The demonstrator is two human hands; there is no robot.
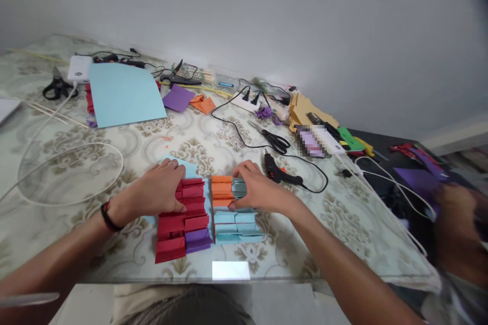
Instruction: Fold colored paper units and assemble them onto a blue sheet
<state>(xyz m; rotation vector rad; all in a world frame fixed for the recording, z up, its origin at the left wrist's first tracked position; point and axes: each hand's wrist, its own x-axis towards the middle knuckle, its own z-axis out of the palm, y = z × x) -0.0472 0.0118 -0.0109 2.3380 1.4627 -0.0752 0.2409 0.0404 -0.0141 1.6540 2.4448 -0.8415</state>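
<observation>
Two blocks of folded paper strips lie side by side near the table's front edge. My left hand [162,188] grips the red folded paper [196,206], thumb on top and fingers bent over its far-left side. A purple folded piece [198,240] sits at that block's near right corner. Fingers and thumb of my right hand [259,188] close round the other block, which has orange folded paper [221,190] at its upper left and light blue folded paper [236,226] elsewhere. A narrow gap separates the blocks. Light blue paper [189,167] shows behind my left fingers.
Beyond my right hand lie a hot glue gun [282,172] and black scissors [272,139]. A large light blue sheet [125,94], a purple sheet [178,98] and a white power strip [245,102] are farther back. Another person's blurred hand [455,200] is at far right.
</observation>
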